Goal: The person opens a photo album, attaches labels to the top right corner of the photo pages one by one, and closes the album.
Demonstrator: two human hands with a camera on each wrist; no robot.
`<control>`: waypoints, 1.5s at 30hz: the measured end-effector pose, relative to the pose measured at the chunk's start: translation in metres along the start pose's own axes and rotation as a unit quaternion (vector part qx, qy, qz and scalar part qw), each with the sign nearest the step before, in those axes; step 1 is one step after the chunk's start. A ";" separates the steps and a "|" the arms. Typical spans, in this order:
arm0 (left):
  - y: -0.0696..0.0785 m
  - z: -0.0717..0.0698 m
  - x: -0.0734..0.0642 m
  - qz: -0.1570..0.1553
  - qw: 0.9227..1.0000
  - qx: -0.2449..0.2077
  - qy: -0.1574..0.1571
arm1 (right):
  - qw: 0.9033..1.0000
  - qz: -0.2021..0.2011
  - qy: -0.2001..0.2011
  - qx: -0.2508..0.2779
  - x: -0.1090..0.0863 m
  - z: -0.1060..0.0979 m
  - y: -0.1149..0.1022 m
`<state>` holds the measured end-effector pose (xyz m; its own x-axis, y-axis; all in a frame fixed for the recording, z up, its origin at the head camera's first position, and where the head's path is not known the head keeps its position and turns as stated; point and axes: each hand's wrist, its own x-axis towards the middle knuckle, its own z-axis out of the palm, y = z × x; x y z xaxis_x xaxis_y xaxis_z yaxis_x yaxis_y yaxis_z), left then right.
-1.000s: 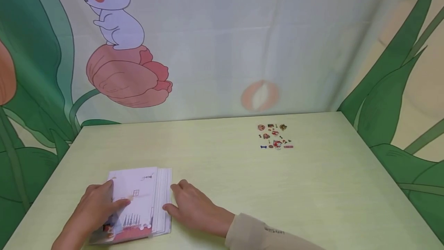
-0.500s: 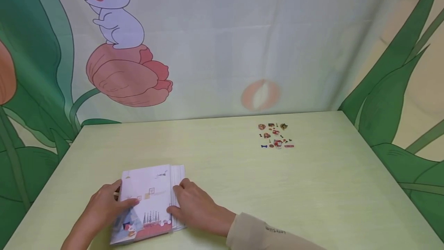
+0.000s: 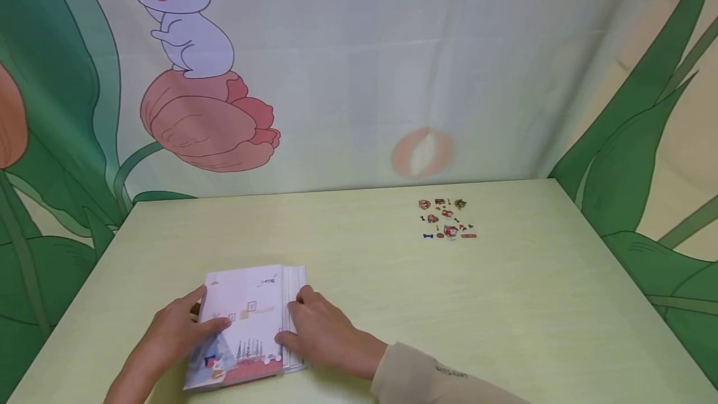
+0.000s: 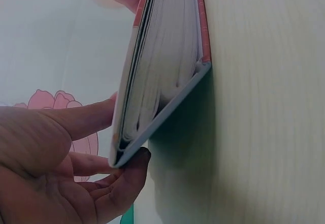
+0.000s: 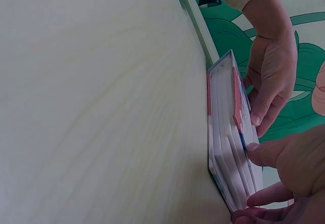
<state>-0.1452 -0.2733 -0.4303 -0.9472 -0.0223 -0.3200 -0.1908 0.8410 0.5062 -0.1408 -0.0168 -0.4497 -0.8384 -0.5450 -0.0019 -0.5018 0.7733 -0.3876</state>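
A thick hardcover book [image 3: 263, 288], white with a pink and blue printed scene, lies at the front left of the table, its page edges showing along the right side. My left hand [image 3: 175, 332] grips its spine side, thumb on the cover and fingers curled at the spine. In the left wrist view the slanted grey-blue spine [image 4: 167, 115] sits between thumb and fingertips, its near edge raised off the table. My right hand [image 3: 328, 335] holds the opposite, page side. The right wrist view shows its thumb [image 5: 266, 153] against the cover and its fingers near the far corner.
Small red, brown and blue stickers [image 3: 449, 230] lie flat at the back of the pale yellow-green table [image 3: 505, 304]. Behind it hangs a curtain [image 3: 348, 67] printed with a white animal, a pink flower and green leaves.
The book has slid to the right, most of it in the first half second, and my left hand has moved with it. My right hand has shifted only slightly right; the visible page strip is narrower.
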 end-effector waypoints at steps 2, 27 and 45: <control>0.002 0.001 0.000 -0.004 1.000 -0.002 -0.002 | 1.000 0.002 -0.001 0.001 -0.001 -0.001 0.002; 0.041 0.025 0.011 0.040 0.999 -0.011 0.023 | 0.999 0.040 -0.010 0.027 -0.013 -0.013 0.038; 0.069 0.041 0.016 0.067 0.997 -0.013 0.027 | 0.996 0.072 -0.009 0.050 -0.027 -0.024 0.061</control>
<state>-0.1629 -0.1931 -0.4332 -0.9769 0.0597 -0.2054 -0.0679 0.8242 0.5622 -0.1536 0.0526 -0.4509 -0.8953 -0.4382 -0.0803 -0.3531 0.8080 -0.4717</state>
